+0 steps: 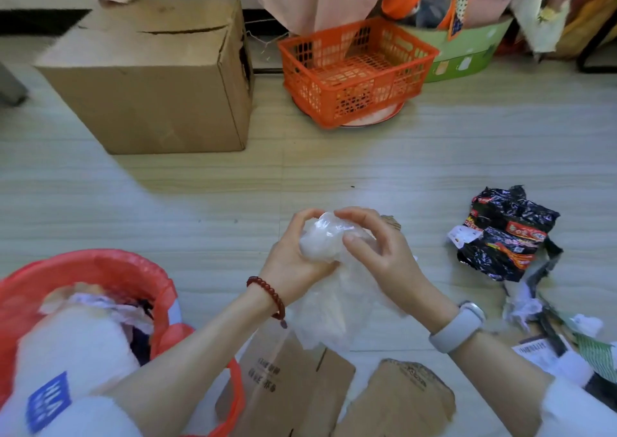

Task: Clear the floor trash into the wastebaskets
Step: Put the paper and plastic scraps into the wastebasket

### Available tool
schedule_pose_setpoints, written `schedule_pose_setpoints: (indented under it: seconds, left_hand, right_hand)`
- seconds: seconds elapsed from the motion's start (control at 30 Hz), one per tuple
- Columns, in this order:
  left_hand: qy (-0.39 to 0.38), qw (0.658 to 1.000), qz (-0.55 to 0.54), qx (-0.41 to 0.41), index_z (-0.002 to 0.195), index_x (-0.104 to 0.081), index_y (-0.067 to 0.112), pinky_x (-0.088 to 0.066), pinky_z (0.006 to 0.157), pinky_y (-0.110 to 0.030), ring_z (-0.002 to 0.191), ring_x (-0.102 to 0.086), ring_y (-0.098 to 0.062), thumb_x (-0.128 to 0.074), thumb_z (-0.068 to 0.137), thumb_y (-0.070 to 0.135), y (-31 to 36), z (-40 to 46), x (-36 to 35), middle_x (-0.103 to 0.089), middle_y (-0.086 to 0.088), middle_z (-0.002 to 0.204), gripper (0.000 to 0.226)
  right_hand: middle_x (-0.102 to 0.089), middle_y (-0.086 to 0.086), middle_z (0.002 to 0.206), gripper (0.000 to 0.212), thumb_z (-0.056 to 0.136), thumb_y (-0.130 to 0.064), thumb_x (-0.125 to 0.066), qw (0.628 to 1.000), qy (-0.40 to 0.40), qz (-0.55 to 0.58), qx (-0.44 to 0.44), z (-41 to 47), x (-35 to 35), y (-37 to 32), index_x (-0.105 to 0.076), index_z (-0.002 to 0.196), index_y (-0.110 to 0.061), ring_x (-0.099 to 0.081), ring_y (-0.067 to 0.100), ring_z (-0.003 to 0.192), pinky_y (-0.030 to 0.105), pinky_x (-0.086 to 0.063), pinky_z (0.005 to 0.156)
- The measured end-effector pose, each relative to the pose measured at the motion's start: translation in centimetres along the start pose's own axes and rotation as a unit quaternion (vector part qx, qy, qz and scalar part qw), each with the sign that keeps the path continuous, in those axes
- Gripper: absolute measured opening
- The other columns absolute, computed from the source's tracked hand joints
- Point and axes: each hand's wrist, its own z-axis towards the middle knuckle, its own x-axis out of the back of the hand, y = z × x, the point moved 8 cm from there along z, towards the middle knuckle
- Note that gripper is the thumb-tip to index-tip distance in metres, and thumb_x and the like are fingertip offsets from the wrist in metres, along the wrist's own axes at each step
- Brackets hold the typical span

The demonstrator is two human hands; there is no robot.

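Nearest the person, two flattened pieces of brown cardboard (293,380) lie side by side on the floor (200,202), and just left of them stands one wastebasket (100,269) lined with a red bag, heaped almost to its rim with paper and a white bag bearing a blue label. Above the cardboard, two hands work one clear plastic bag (325,239): the left hand (293,253), a red bead bracelet on its wrist, curls its fingers round the crumpled top of the bag, and the right hand (377,246), a grey band on its wrist, pinches the same wad from the other side, while the rest of the bag hangs loose below them. To the right, one crumpled black snack wrapper (507,232) lies well apart from the hands, with a scatter of torn white paper scraps (524,309) and printed slips nearer the right edge. Beyond the hands runs a broad bare strip of floor. At the far edge, along the wall, sit one closed cardboard box (150,79), one orange mesh basket (357,69) resting on a pale round dish, and one green tub (467,52) stuffed with bags.
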Motion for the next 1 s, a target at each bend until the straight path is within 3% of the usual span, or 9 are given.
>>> schedule_pose_setpoints:
  seconds: [0.13, 0.2, 0.3, 0.43, 0.57, 0.67, 0.77, 0.87, 1.0]
  left_hand:
    - [0.089, 0.99, -0.109, -0.007, 0.101, -0.051, 0.046, -0.053, 0.06, -0.023, 0.067, -0.061, -0.007, -0.054, 0.076, -0.004, 0.8, 0.7, 3.4, -0.062, 0.009, 0.086, 0.056]
    - [0.119, 0.985, -0.125, -0.016, 0.099, -0.054, 0.047, -0.053, 0.064, -0.019, 0.078, -0.063, -0.004, -0.048, 0.08, -0.008, 1.7, 0.8, 4.9, -0.061, 0.001, 0.104, 0.059]
    - [0.15, 0.985, -0.068, -0.055, 0.098, -0.055, 0.048, -0.046, 0.073, -0.006, 0.1, -0.051, 0.009, -0.045, 0.079, -0.011, 3.5, -0.4, 6.9, -0.042, -0.002, 0.126, 0.063]
    - [0.017, 0.999, -0.008, -0.042, 0.117, -0.034, 0.056, -0.033, 0.108, -0.028, 0.132, -0.027, -0.011, -0.045, 0.067, 0.015, 3.5, -3.2, 8.1, -0.024, 0.003, 0.143, 0.067]
    - [0.08, 0.979, -0.185, -0.012, 0.146, -0.004, 0.026, -0.022, 0.115, -0.037, 0.135, -0.026, -0.009, -0.07, 0.05, 0.068, 3.1, -6.8, 14.5, -0.017, 0.007, 0.148, 0.124]
    - [0.122, 0.947, -0.295, 0.032, 0.147, -0.012, 0.019, -0.024, 0.114, -0.042, 0.136, -0.033, -0.019, -0.052, 0.072, 0.07, 0.7, -10.2, 19.4, -0.023, -0.008, 0.152, 0.1]
    - [0.23, 0.952, -0.084, 0.183, 0.146, -0.012, 0.01, -0.011, 0.117, -0.043, 0.143, -0.014, -0.024, -0.028, 0.098, 0.039, -5.0, -14.6, 23.7, -0.011, -0.011, 0.155, 0.058]
    - [0.054, 0.894, 0.363, 0.256, 0.146, -0.008, 0.025, 0.004, 0.115, -0.041, 0.141, 0.017, -0.018, -0.029, 0.099, 0.034, -10.0, -18.9, 25.2, 0.021, 0.002, 0.152, 0.052]
    - [-0.034, 0.81, 0.518, 0.273, 0.146, 0.004, 0.024, 0.004, 0.115, -0.04, 0.141, 0.019, -0.023, -0.027, 0.094, 0.051, -13.7, -22.0, 26.2, 0.021, -0.002, 0.154, 0.067]
  right_hand:
    - [-0.028, -0.036, 0.128, 0.037, 0.095, -0.039, -0.041, 0.996, -0.059, -0.012, -0.066, 0.7, -2.3, 0.6, -0.026, 0.124, -0.057, -0.027, -0.026, 0.114, -0.012, -0.023, 0.084]
    - [-0.026, -0.05, 0.117, 0.044, 0.09, -0.055, -0.032, 0.972, -0.092, 0.121, -0.178, 1.0, -4.4, 1.0, -0.016, 0.131, -0.063, -0.038, -0.026, 0.106, 0.0, -0.045, 0.076]
    - [-0.042, -0.021, 0.14, 0.057, 0.086, -0.067, -0.028, 0.906, -0.156, 0.285, -0.271, 1.6, -8.2, 0.1, -0.023, 0.139, -0.049, -0.057, 0.01, 0.114, 0.041, -0.057, 0.075]
    - [-0.067, -0.001, 0.107, 0.067, 0.086, -0.07, -0.021, 0.851, -0.258, 0.342, -0.304, 1.7, -13.2, -3.3, -0.063, 0.114, -0.026, -0.066, 0.016, 0.093, 0.033, -0.045, 0.079]
    - [-0.057, 0.008, 0.107, 0.035, 0.094, -0.034, -0.046, 0.89, -0.245, 0.311, -0.227, 2.9, -18.9, -7.1, -0.041, 0.126, -0.021, -0.059, 0.022, 0.09, 0.027, -0.052, 0.062]
    - [-0.056, 0.0, 0.099, 0.029, 0.089, -0.014, -0.054, 0.957, -0.215, 0.179, -0.083, 3.0, -23.5, -9.7, -0.042, 0.112, -0.026, -0.056, 0.012, 0.086, 0.025, -0.048, 0.075]
    - [-0.042, 0.007, 0.131, 0.052, 0.086, -0.028, -0.056, 0.947, -0.29, -0.124, 0.068, 0.3, -28.2, -8.4, -0.032, 0.132, -0.026, -0.043, 0.021, 0.12, 0.035, -0.037, 0.101]
    - [-0.016, 0.015, 0.151, 0.074, 0.088, -0.054, -0.045, 0.795, -0.371, -0.442, 0.189, -3.2, -31.1, -3.8, -0.01, 0.146, -0.024, -0.024, 0.035, 0.135, 0.047, -0.03, 0.106]
    - [0.012, 0.024, 0.153, 0.092, 0.082, -0.069, -0.037, 0.694, -0.39, -0.552, 0.247, -4.5, -32.7, -1.1, 0.006, 0.147, -0.019, 0.003, 0.037, 0.143, 0.054, -0.012, 0.111]
